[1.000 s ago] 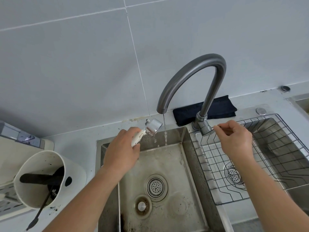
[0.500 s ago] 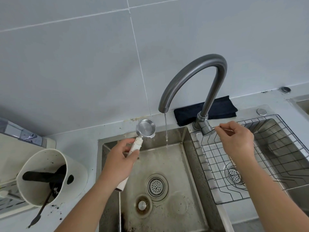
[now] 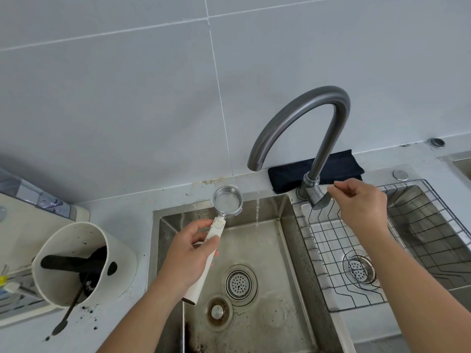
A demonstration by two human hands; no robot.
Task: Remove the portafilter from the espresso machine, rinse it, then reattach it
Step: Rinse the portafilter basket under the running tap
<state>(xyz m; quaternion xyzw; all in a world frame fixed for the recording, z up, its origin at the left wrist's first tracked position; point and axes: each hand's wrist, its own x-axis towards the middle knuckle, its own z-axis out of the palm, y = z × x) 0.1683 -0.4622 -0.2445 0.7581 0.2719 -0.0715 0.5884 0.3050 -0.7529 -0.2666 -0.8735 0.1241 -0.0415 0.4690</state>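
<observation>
Gripping the white handle of the portafilter [image 3: 218,226], the left hand [image 3: 190,253] has its fingers curled shut around it, holding the round metal basket up over the back left corner of the left sink basin [image 3: 275,289], open side toward the camera. A thin stream of water [image 3: 257,212] falls from the gooseneck faucet [image 3: 305,115] just to the right of the basket, not touching it. The right hand [image 3: 362,207] sits loosely closed at the faucet lever [image 3: 321,200], fingertips pinched together; whether it actually holds the lever I cannot tell.

Left of the basin, on the worktop [image 3: 122,324], stands a white knock box [image 3: 81,263] with dark coffee grounds inside, a brush [image 3: 68,312] leaning out of it and grounds scattered below. A folded dark cloth [image 3: 339,166] lies behind the faucet base. The right basin holds a wire rack [image 3: 339,253].

The left basin is open beneath the portafilter, with a strainer drain [image 3: 239,284] and a plug [image 3: 218,310] near the front. The tiled wall [image 3: 153,98] stands close behind.
</observation>
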